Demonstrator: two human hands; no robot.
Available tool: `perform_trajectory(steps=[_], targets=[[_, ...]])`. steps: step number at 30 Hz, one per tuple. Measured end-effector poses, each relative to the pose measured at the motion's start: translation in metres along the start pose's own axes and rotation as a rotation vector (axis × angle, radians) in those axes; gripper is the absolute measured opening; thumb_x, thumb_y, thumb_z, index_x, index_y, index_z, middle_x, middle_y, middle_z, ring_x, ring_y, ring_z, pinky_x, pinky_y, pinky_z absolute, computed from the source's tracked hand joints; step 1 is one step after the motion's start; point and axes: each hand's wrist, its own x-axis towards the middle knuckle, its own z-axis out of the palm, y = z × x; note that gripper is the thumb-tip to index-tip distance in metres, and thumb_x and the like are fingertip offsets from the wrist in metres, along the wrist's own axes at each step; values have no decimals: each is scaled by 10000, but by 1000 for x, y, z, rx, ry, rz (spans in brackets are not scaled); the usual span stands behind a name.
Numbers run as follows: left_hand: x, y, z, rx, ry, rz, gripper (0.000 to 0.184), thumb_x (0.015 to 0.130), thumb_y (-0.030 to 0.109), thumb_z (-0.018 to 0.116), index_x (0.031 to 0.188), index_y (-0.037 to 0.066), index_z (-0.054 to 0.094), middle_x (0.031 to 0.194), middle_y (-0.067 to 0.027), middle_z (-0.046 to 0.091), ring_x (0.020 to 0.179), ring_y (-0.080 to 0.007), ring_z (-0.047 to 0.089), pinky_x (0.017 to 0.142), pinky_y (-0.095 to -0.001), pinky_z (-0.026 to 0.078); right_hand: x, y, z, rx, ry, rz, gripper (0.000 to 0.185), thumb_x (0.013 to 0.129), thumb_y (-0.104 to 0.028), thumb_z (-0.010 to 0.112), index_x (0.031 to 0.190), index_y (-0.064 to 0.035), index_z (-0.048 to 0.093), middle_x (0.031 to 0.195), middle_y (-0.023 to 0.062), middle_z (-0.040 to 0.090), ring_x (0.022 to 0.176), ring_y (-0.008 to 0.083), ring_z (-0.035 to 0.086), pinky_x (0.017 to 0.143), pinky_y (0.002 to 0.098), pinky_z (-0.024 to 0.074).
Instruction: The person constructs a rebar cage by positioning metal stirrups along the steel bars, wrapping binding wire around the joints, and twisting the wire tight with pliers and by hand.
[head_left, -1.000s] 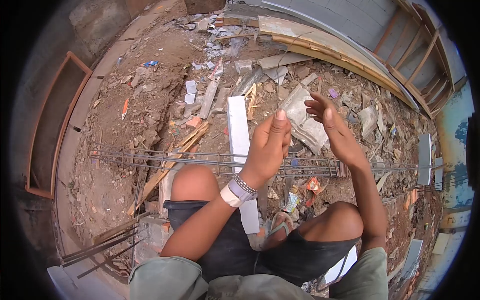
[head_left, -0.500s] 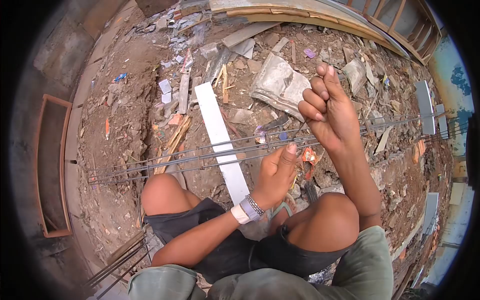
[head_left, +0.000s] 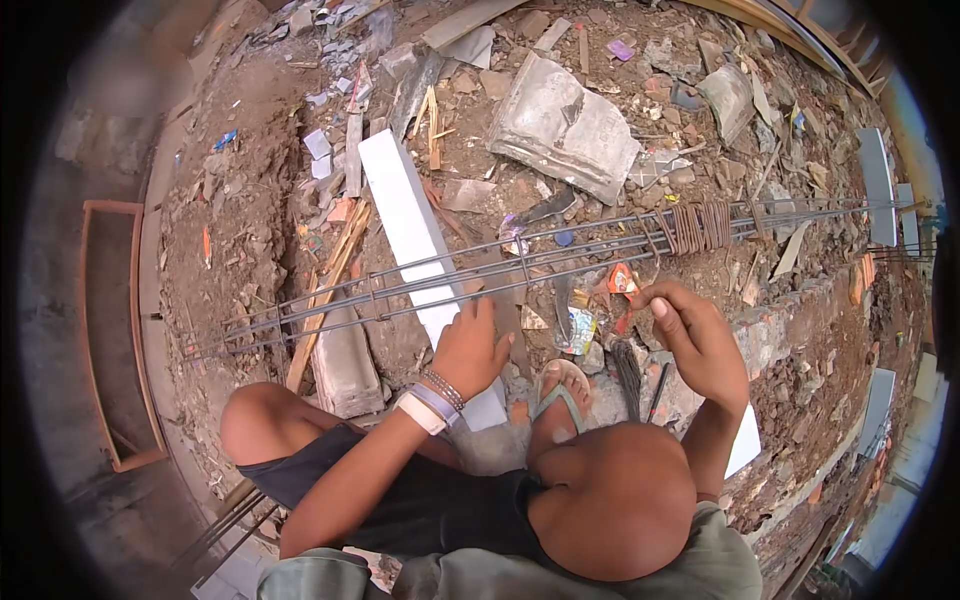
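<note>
A rebar cage (head_left: 524, 265) is stretching from left to right across the middle of the scene and passing over a long white block (head_left: 405, 200). Toward the cage's right part, a cluster of brown stirrups (head_left: 700, 228) is sitting packed together around the bars. The left hand (head_left: 468, 345) is reaching over the white block from the near side, its fingers pointing far and its fingertips showing right at the nearest bar; whether this grip is grasping the bar cannot be told. The right hand (head_left: 705, 345) is hanging on the near side of the stirrup cluster, with thumb and forefinger lying close together; whether they are pinching anything thin cannot be told. An orange wrapper (head_left: 622, 278) is lying just beside the forefinger's tip, and a shiny packet (head_left: 578, 330) is resting nearer and to the left. Close by, a bundle of dark strands (head_left: 627, 375) is lying to the right of a sandaled foot (head_left: 558, 395). On the left, splintered wood (head_left: 340, 255) is running under the cage. Farther off, a broken concrete slab (head_left: 565, 130) is lying on the rubble, and at the far right a grey panel (head_left: 877, 185) is standing by the cage's end.
</note>
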Motion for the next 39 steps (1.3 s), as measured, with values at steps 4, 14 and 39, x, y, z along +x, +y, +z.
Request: perform_trajectory(steps=[4, 14, 39], targets=[[47, -36, 26, 34, 310, 95, 321, 911, 206, 622, 1140, 1, 528, 1057, -194, 570, 1031, -389, 546, 872, -478, 443, 7, 101, 76, -98, -73, 56, 213, 1016, -178, 538, 1033, 16, 625, 829, 71, 666, 728, 144, 567, 688, 363, 473], [75, -62, 59, 158, 459, 211, 133, 869, 210, 717, 876, 78, 709, 884, -60, 627, 925, -289, 574, 804, -430, 428, 49, 208, 176, 326, 131, 248, 243, 982, -179, 583, 1110, 10, 669, 769, 93, 682, 669, 104, 616, 646, 280, 477], [90, -35, 85, -409, 580, 201, 154, 799, 82, 783, 950, 61, 762, 929, -93, 685, 730, -179, 624, 651, -305, 487, 107, 224, 193, 820, -142, 170, 234, 994, -166, 599, 1174, -45, 688, 875, -27, 632, 733, 59, 527, 663, 255, 434]])
